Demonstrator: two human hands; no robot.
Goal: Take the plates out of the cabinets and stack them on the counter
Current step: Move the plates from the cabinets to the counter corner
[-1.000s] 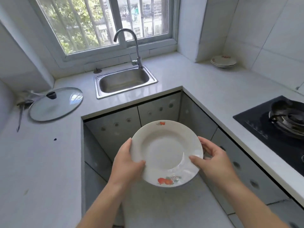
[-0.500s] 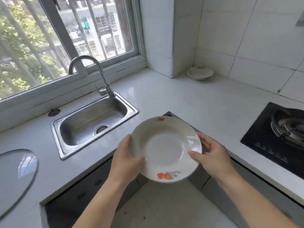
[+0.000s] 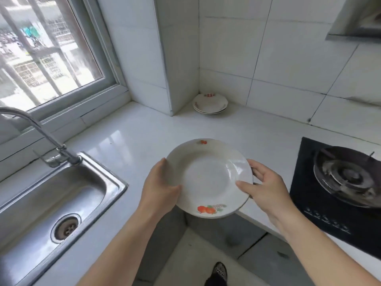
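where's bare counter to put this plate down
The widest bare patch of counter runs from the sink rim across to the stove and back to the stack by the pillar. Right of the stack, along the wall, is bare too. Crowded: the stove side, and the sink with its faucet.

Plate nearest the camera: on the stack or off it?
Off it. The left hand and the right hand grip the plate by opposite rims near the counter edge; the stack sits apart in the far corner.
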